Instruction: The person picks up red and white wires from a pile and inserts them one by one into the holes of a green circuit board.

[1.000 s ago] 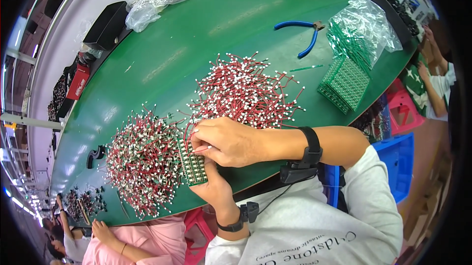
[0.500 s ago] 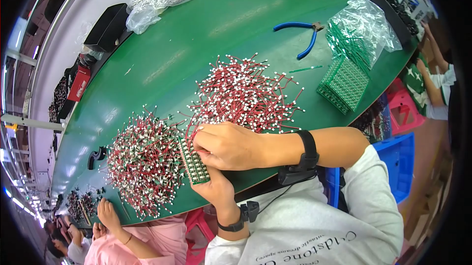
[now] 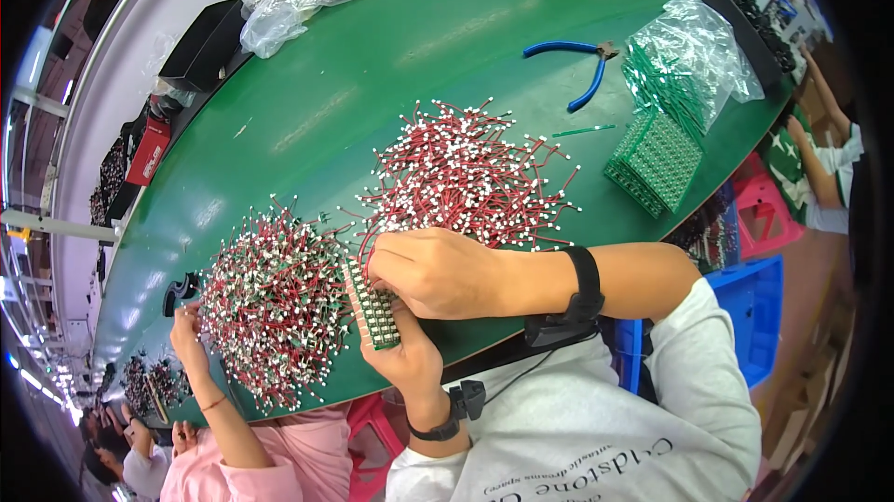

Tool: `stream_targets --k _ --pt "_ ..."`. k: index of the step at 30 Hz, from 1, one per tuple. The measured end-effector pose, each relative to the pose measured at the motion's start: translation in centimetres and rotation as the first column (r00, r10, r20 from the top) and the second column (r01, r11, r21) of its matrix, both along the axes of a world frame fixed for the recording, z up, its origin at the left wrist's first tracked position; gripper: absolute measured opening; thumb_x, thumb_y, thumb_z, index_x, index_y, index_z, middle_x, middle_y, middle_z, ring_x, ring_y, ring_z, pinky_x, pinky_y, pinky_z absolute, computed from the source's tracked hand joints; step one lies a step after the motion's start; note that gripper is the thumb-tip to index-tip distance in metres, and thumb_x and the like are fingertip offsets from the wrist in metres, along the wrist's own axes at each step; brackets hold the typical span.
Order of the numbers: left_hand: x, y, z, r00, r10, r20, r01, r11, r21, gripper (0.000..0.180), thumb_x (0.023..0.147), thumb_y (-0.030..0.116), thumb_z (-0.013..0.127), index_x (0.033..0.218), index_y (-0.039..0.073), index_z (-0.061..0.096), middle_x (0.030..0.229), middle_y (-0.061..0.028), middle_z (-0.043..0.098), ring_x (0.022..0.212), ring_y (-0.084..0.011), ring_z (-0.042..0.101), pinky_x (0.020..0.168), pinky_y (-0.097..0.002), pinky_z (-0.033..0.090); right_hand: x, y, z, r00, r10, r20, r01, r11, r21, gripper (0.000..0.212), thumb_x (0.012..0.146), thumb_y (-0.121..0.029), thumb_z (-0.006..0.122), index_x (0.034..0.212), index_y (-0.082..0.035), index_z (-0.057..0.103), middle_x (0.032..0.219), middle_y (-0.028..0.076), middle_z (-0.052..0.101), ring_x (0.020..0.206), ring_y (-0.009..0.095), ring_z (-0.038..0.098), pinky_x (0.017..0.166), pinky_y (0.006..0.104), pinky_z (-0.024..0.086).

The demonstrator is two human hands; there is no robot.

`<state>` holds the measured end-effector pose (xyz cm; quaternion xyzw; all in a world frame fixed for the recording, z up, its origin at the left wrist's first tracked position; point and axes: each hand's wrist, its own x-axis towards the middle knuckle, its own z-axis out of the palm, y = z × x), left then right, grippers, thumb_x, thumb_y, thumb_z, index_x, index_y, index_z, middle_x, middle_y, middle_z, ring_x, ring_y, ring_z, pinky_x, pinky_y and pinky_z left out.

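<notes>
My left hand is closed on the lower edge of a small circuit board panel, green with rows of pale connectors. Over its upper end bends my right hand, fingers pinched together against the panel. A red wire lead shows at the edge of those fingers; their tips are mostly hidden. Just beyond my hands lies a heap of red wire leads with white plugs. To the left of the panel is a second heap, where red wires mix with small green boards.
Blue-handled cutters lie on the green table. At right are stacked board panels, green strips and a clear plastic bag. A co-worker's hand is at the left heap, near a black curved holder.
The panel has tilted in my left hand, showing more of its side edge. My right hand stays over it. The co-worker's hand has moved up to the left heap's side.
</notes>
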<state>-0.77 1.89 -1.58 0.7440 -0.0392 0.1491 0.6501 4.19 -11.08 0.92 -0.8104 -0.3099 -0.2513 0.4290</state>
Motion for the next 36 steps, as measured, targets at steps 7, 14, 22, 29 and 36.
stream_targets --k 7,14,22,29,36 --pt "0.9 1.0 -0.3 0.992 0.126 -0.029 -0.129 0.954 -0.271 0.039 0.087 -0.011 0.052 0.126 -0.011 0.051 0.115 -0.0130 0.061 0.100 -0.0177 0.060 0.088 -0.0304 0.049 1.6 -1.0 0.8 0.998 -0.021 0.058 0.013 0.992 0.128 0.011 0.078 -0.007 0.069 0.087 -0.005 0.061 0.078 0.009 0.057 0.070 0.029 0.061 0.059 0.0367 0.050" --pt "1.7 3.2 -0.6 0.964 0.260 -0.054 -0.261 0.885 -0.387 0.036 0.085 -0.012 0.049 0.121 -0.010 0.053 0.113 -0.0165 0.062 0.098 -0.0242 0.063 0.083 -0.0361 0.055 2.2 -2.4 -1.2 0.982 -0.144 -0.123 0.104 0.952 -0.289 0.018 0.077 -0.016 0.073 0.091 -0.008 0.066 0.091 0.008 0.055 0.089 0.025 0.056 0.072 0.0363 0.050" --pt "1.7 3.3 -0.4 0.972 0.227 -0.066 -0.234 0.883 -0.408 0.046 0.081 -0.015 0.049 0.127 -0.010 0.050 0.120 -0.0156 0.059 0.103 -0.0229 0.061 0.090 -0.0345 0.051 3.1 1.0 -2.7 0.982 -0.176 -0.064 0.143 0.926 -0.348 0.016 0.074 -0.016 0.072 0.082 -0.006 0.063 0.091 0.009 0.053 0.091 0.026 0.053 0.075 0.0371 0.047" --pt "1.9 3.6 -0.1 0.953 0.299 -0.042 -0.290 0.870 -0.399 0.047 0.081 -0.014 0.047 0.127 -0.009 0.050 0.124 -0.0174 0.059 0.107 -0.0248 0.061 0.093 -0.0362 0.050 3.2 -0.9 -3.0 0.996 -0.092 0.021 0.095 0.962 -0.254 0.012 0.073 -0.002 0.060 0.084 -0.002 0.055 0.085 0.013 0.057 0.087 0.031 0.056 0.073 0.0402 0.046" --pt "1.7 3.1 0.2 0.972 0.232 -0.049 -0.231 0.884 -0.407 0.048 0.080 -0.015 0.044 0.128 -0.010 0.047 0.125 -0.0199 0.057 0.108 -0.0272 0.061 0.094 -0.0380 0.050 2.4 -1.6 -0.5 0.930 0.118 -0.347 -0.058 0.982 0.179 0.012 0.082 0.004 0.049 0.093 0.003 0.048 0.079 0.022 0.059 0.074 0.041 0.061 0.063 0.0478 0.046"
